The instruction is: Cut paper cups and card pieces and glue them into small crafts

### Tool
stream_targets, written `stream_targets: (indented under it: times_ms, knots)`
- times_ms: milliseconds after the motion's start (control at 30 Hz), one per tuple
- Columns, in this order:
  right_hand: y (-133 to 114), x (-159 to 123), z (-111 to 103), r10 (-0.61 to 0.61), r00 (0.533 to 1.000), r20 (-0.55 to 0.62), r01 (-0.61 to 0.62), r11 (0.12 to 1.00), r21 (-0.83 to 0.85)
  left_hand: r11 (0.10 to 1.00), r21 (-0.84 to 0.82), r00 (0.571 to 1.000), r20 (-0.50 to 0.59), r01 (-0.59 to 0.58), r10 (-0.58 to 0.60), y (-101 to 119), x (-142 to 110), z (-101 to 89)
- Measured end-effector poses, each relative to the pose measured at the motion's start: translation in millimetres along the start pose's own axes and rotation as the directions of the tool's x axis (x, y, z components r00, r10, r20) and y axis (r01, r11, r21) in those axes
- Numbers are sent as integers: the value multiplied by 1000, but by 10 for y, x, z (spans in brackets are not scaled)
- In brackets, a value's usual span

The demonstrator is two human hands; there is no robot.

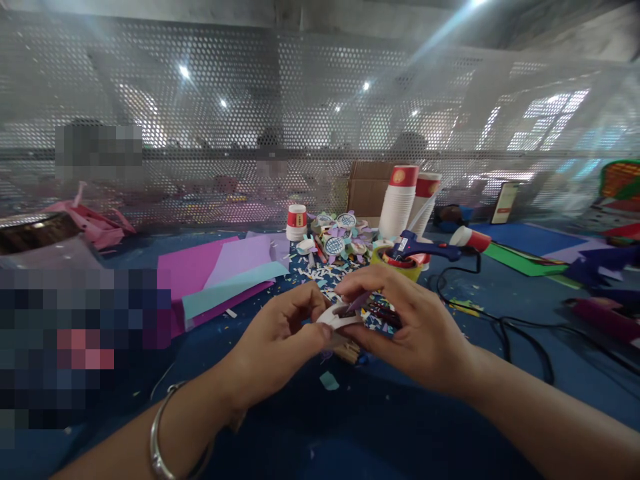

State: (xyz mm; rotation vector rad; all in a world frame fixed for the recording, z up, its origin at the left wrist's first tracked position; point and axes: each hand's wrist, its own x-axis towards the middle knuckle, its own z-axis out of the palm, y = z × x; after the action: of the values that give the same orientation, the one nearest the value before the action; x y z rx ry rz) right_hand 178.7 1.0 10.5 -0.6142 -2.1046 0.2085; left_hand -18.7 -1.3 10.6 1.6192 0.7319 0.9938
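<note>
My left hand (285, 333) and my right hand (407, 327) meet over the middle of the blue table. Between them they hold a small white ring-like paper piece (334, 316), which looks like a cut-down paper cup. My left thumb presses its near side, while the right fingers curl over its far edge and the right thumb sits under it. A bit of purple paper (359, 302) sticks up at its right side, by my right fingers. Past my hands lies a heap of similar round pieces (334, 245) with blue grid patterns and coloured paper tabs.
A blue glue gun (425, 248) rests across a yellow-green bowl (395, 263), its black cable (505, 333) running right. Stacked paper cups (397, 207) stand behind. Purple and light-blue paper sheets (225, 273) lie left. Paper scraps litter the middle, and a perforated metal screen (310, 100) closes the back.
</note>
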Motion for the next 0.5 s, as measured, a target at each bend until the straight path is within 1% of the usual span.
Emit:
stream_targets:
  times_ms: [100,200,267,400,500]
  knots:
    - [-6,5,-2,28,999,23,-28,1000,-10,994,-104,998,47,34,-29,-12,9,-30]
    - [-17,5,-8,38,998,45,-37,999,-9,993,-108,992,117,56,-43,-7,8,-64]
    - [-18,1,-14,47,997,54,-47,999,-5,996,-79,991,136,29,-18,4,4,-82]
    - [-11,-2,-33,74,997,26,-75,996,44,996,-67,985,152,-67,76,15,-4,-107]
    - [-13,7,-57,66,997,40,-69,996,60,994,-16,981,160,-106,107,30,-11,-136]
